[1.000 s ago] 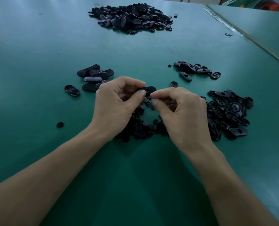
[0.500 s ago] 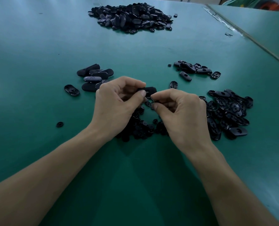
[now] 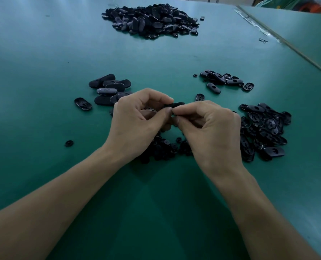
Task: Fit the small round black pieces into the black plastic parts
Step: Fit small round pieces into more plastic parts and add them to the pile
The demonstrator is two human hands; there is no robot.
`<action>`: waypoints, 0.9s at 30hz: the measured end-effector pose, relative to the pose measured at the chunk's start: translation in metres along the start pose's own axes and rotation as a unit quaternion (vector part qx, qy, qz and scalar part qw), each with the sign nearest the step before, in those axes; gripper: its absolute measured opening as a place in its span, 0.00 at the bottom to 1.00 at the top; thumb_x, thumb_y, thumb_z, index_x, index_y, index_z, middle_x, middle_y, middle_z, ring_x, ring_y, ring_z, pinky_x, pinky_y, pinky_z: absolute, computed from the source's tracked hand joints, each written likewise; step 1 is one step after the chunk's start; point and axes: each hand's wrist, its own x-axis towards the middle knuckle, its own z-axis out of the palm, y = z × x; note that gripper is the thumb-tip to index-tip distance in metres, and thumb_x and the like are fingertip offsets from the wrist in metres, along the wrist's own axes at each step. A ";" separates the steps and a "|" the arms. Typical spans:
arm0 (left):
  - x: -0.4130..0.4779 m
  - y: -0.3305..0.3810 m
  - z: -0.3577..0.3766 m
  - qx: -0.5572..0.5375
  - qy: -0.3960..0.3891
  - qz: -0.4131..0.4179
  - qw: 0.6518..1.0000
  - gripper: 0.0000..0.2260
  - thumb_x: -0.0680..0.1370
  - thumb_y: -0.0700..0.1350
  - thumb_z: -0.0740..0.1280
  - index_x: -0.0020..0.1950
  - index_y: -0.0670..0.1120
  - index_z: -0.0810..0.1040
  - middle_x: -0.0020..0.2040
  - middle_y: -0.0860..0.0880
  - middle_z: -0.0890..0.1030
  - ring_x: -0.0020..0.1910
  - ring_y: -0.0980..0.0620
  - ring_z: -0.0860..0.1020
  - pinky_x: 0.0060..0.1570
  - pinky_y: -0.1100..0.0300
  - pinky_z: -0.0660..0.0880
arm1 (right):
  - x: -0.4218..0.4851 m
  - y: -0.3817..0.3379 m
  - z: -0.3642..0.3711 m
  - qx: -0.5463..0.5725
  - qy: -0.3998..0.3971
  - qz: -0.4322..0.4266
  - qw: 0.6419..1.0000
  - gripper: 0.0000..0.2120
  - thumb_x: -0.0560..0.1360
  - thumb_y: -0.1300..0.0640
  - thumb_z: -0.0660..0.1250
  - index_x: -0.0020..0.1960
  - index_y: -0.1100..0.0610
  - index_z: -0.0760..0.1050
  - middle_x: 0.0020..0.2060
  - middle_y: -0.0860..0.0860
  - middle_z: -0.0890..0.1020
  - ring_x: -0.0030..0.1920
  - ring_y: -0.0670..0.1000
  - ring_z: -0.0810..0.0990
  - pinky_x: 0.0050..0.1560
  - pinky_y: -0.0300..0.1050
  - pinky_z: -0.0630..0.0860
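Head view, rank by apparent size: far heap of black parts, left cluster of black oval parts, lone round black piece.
Far heap of black plastic parts
Left cluster of black oval parts
Lone small round black piece

Dim, cool light is falling from the far side, glaring pale on the table [image 3: 34,34] at upper left. My forearms [image 3: 62,194] are casting soft shadows beneath, and the black parts [image 3: 152,19] are losing detail.

We see a green table [image 3: 43,53] with a big heap of black parts [image 3: 152,19] at its far end. A left bunch [image 3: 109,89] and a right bunch [image 3: 262,130] lie nearer. Close to us lies a little heap of round pieces [image 3: 165,150], with one lone round piece [image 3: 69,143] further left.
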 end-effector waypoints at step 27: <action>0.002 -0.001 -0.001 0.010 0.014 -0.004 1.000 0.09 0.74 0.36 0.73 0.45 0.50 0.83 0.38 0.51 0.85 0.35 0.51 0.85 0.41 0.56 0.83 | 0.001 -0.001 -0.001 0.041 0.000 0.038 0.998 0.06 0.70 0.56 0.78 0.40 0.48 0.83 0.37 0.44 0.82 0.40 0.44 0.80 0.41 0.32 0.73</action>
